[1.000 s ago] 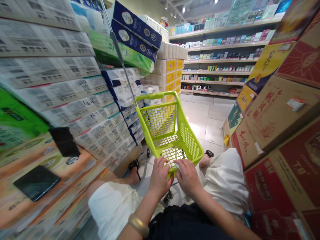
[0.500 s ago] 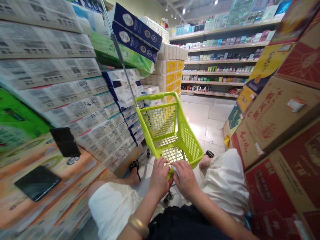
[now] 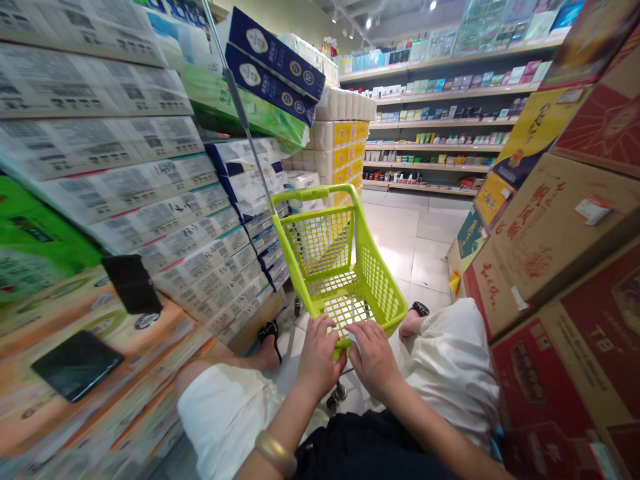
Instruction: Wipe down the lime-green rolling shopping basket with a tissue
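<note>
A lime-green plastic shopping cart with a latticed basket stands between my knees, and nothing lies in its basket. My left hand is closed over the near rim, fingers curled to the inside and thumb below the edge. Beside it, my right hand grips the same rim with bent fingers, its thumb close to my left hand. A gold bangle circles my left forearm. Below the basket a caster shows. The part of the rim under my palms is hidden.
Stacked tissue packs rise on the left, with a dark phone-like slab and a black stand on the orange packs. Cardboard cartons line the right. Stocked shelves stand at the back. A metal pole slants behind the cart.
Almost nothing differs. My right hand has shifted very slightly on the rim; the cart and my left hand stay in place.
</note>
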Demonstrator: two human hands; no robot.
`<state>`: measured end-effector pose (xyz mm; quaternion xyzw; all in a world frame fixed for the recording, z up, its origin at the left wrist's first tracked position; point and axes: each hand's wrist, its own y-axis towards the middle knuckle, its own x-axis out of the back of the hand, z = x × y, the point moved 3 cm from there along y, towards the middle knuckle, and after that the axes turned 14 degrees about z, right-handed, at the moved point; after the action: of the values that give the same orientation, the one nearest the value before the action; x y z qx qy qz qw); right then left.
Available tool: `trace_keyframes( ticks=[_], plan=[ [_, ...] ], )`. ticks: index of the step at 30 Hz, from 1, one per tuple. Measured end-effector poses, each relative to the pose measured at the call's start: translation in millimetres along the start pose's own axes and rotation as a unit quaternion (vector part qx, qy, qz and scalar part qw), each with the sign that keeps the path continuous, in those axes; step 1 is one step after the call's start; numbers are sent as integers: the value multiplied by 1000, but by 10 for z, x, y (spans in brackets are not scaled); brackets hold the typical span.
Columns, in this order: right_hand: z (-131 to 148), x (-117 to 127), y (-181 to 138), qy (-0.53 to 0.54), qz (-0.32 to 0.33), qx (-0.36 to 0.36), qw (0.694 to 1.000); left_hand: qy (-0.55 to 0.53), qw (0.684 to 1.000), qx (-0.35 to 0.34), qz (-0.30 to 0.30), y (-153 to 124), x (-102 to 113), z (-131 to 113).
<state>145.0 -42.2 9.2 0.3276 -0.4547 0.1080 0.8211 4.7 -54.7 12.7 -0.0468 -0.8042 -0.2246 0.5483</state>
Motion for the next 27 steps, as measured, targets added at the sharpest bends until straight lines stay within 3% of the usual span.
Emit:
trace_keyframes(
  ticks=[7,14,17,22,27],
  plan=[
    [-459,190,-36,-18,-48,-88,995,2,1000,4,1,-1,-1,-9],
    [-12,-38,-24,9,-16,0,1000,2,1000,7,6,-9,12,-2],
    [-74,-3,-30,5,-20,1,1000,4,1000,7,8,-26,25,7],
    [-402,122,-54,-18,-49,-69,996,7,1000,6,3,-24,14,2],
    [-79,-22,-23,3,-37,-20,999,5,1000,4,5,-24,5,12]
  ],
)
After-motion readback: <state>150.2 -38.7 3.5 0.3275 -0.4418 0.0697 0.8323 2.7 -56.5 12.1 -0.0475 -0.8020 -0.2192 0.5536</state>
